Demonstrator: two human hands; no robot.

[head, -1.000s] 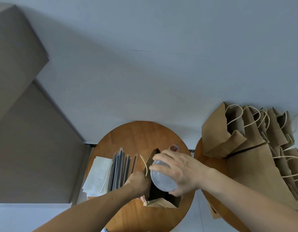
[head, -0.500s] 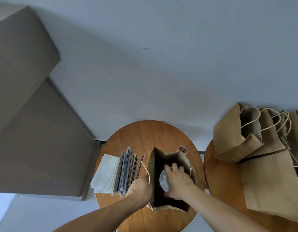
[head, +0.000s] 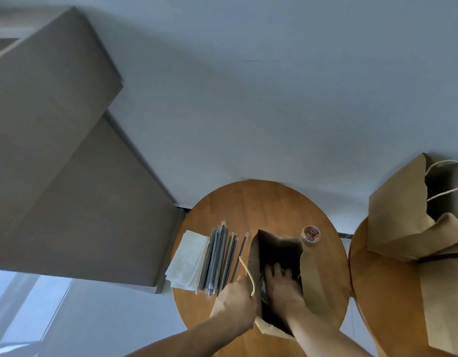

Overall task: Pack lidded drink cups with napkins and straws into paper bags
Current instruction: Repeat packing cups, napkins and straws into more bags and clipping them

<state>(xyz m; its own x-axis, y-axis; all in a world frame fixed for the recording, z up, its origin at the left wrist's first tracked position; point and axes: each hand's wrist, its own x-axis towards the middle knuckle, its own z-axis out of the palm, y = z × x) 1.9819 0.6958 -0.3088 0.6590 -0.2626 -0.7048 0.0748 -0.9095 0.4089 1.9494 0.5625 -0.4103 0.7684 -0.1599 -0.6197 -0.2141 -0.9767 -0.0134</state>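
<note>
1. Looking down from above, the view shows a round wooden table [head: 261, 202] at lower centre, with an open brown paper bag [head: 315, 279] standing on it.
2. At the bag's left edge, the left hand [head: 235, 305] has its fingers curled round the rim, beside the cord handle, holding the mouth open.
3. Reaching down inside the bag is the right hand [head: 282, 282], its fingers spread over the top of a drink cup [head: 263, 288]. Only a dim sliver of the cup shows beside the hand, deep in the bag's dark interior. Whether the fingers clasp the cup or merely rest on it cannot be told.
4. On the table left of the bag lie wrapped straws [head: 220, 258] in a row, and left of those a stack of white napkins [head: 189, 258].
5. Just above and right of the bag sits a small tub of coloured paper clips [head: 310, 233].
6. At the right edge of the frame, more paper bags [head: 403, 215] crowd a second table [head: 372, 279].
7. The step in hand appears to be seating the cup upright on the bag's floor.
8. The next move likely calls for freeing the right hand without tipping the cup, then fetching a napkin and a straw from the left.
</note>
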